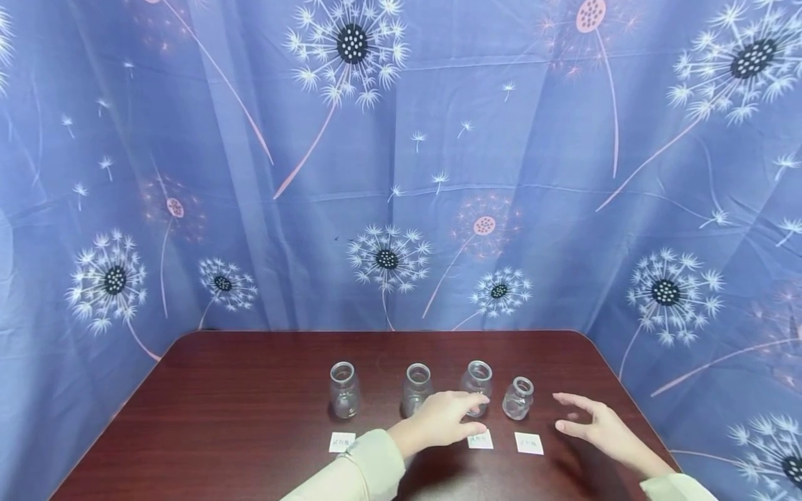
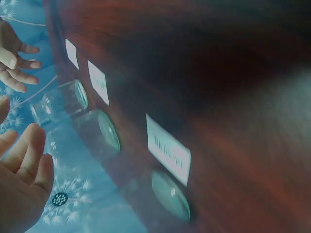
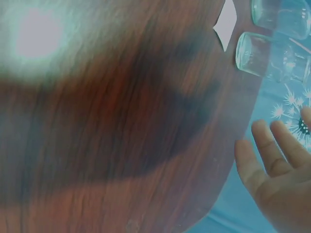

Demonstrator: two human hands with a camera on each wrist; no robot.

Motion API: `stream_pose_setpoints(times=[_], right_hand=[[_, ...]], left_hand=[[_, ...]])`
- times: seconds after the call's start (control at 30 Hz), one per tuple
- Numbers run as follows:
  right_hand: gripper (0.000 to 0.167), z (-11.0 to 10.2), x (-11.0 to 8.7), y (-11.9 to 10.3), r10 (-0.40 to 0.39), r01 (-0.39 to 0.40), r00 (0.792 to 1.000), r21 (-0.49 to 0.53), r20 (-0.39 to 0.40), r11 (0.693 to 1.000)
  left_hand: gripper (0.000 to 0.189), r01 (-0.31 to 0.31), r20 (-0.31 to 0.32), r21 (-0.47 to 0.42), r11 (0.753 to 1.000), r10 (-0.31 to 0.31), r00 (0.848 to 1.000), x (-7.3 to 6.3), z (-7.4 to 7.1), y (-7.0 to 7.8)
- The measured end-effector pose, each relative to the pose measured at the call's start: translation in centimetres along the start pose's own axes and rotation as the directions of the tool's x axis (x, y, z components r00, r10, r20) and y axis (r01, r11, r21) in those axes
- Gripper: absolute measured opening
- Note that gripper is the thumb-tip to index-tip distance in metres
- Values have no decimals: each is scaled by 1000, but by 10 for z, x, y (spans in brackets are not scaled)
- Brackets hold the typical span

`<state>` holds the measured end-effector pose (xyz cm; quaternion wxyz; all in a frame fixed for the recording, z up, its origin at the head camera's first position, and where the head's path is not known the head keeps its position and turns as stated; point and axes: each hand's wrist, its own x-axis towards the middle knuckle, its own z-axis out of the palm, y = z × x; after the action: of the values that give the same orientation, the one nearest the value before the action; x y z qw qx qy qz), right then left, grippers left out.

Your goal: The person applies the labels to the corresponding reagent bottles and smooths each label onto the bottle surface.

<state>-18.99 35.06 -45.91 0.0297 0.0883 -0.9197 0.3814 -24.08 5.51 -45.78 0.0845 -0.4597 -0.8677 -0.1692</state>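
Several clear glass jars stand upright in a row across the table. From the left come a tall jar point(image 1: 344, 393), another tall jar point(image 1: 416, 383) partly behind my left hand, a third jar point(image 1: 478, 379) and a shorter, small-necked jar point(image 1: 517, 399). My left hand point(image 1: 443, 417) hovers in front of the middle jars, fingers extended and holding nothing; its fingertips overlap the third jar in the head view. To the right of the small jar, my right hand point(image 1: 592, 426) is held in the air, thumb and fingers apart, with nothing in it.
White printed cards lie in front of the jars: a left card point(image 1: 342, 442), a card point(image 1: 481, 440) by my left fingertips and a right card point(image 1: 529, 443). The dark red wooden table point(image 1: 250, 390) has rounded far corners. A blue dandelion-print curtain point(image 1: 438, 153) hangs behind it.
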Motion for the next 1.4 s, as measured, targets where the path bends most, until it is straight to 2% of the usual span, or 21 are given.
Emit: stream_pose_setpoints(times=[0.13, 0.27, 0.43, 0.53, 0.67, 0.8, 1.07, 1.23, 1.4], right_hand=[[48, 2, 2, 2, 18, -45, 989, 188, 144, 981], [50, 7, 4, 2, 82, -141, 972, 268, 222, 953], [48, 15, 6, 5, 98, -170, 965, 293, 245, 941], [48, 19, 7, 7, 94, -173, 961, 301, 259, 938], [49, 24, 8, 10, 116, -199, 955, 302, 272, 932], [47, 31, 7, 13, 127, -208, 951, 281, 281, 937], [36, 43, 8, 18, 20, -71, 973, 215, 228, 974], [33, 47, 7, 18, -14, -4, 984, 100, 175, 995], [30, 51, 5, 16, -62, 66, 991, -24, 118, 998]], left_hand=[[39, 61, 56, -65, 996, -57, 997, 8, 13, 6], [37, 127, 78, -94, 988, -120, 990, 15, 27, 12], [36, 207, 87, -119, 971, -197, 976, 25, 42, 20], [34, 266, 96, -127, 956, -255, 962, 31, 49, 25], [33, 326, 77, -125, 937, -318, 945, 36, 56, 33], [31, 360, 43, -87, 929, -357, 933, 39, 66, 40], [34, 420, -21, 6, 908, -419, 908, 44, 88, 49], [33, 458, -59, 59, 887, -455, 888, 45, 96, 54], [28, 489, -83, 71, 869, -484, 871, 46, 99, 57]])
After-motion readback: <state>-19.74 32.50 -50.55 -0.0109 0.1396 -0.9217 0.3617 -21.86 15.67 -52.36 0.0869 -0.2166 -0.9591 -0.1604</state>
